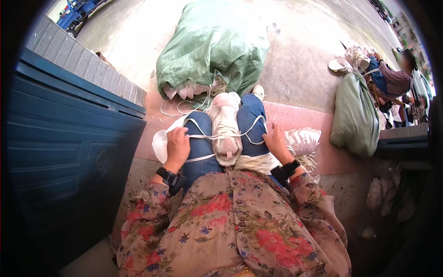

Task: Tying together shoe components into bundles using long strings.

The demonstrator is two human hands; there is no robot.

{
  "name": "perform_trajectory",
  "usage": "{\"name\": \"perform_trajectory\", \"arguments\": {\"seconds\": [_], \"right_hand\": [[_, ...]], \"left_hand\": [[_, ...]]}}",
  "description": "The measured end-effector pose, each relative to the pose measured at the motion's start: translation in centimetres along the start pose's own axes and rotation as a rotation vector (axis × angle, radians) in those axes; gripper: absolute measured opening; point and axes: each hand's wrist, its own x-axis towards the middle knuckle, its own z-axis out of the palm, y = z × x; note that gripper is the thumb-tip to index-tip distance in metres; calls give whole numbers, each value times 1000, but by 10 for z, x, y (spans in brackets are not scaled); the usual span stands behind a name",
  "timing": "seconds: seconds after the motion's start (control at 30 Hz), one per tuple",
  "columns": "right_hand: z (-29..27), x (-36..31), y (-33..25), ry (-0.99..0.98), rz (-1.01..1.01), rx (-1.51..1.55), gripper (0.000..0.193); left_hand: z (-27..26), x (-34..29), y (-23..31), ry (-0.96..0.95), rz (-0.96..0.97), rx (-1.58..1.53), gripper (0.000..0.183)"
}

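Observation:
A white and pale pink sneaker (227,115) rests between my knees, its heel toward me. A white shoelace (203,135) runs across it from side to side and loops over both thighs. My left hand (178,147) is closed on one side of the lace, over my left thigh. On the other side, my right hand (277,144) pinches the lace beside my right thigh. The exact grip of the fingertips is partly hidden on both sides.
A large green sack (214,46) with pale shoe pieces spilling out lies ahead. White shoe parts (302,141) are stacked to my right. Farther right stand another green sack (355,115) and a seated person (394,78). A blue door (69,152) borders my left.

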Motion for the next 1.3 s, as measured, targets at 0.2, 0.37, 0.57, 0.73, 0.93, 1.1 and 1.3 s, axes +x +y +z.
{"name": "perform_trajectory", "arguments": {"seconds": [0.2, 0.37, 0.57, 0.73, 0.93, 1.1, 1.3], "right_hand": [[-14, -14, -48, -32, -223, -198, 21], [-1, -15, -64, -107, -475, -429, 13], [8, -9, -59, -255, -513, -312, 7], [15, -10, -65, -239, -489, -406, 9], [14, 0, -77, -290, -589, -492, 7], [21, 2, -81, -307, -660, -633, 6], [21, -4, -84, -297, -651, -610, 6]], "left_hand": [[11, 8, 47, -105, 280, 36, 14], [20, 13, 46, -202, 309, 165, 13], [1, 34, 11, -323, -362, -628, 9], [-74, 85, -37, 69, -675, -824, 20], [-63, 63, -50, 166, -314, -235, 17], [-23, 8, 34, -478, -403, -501, 17], [11, -4, 48, -457, -347, -424, 19]]}}
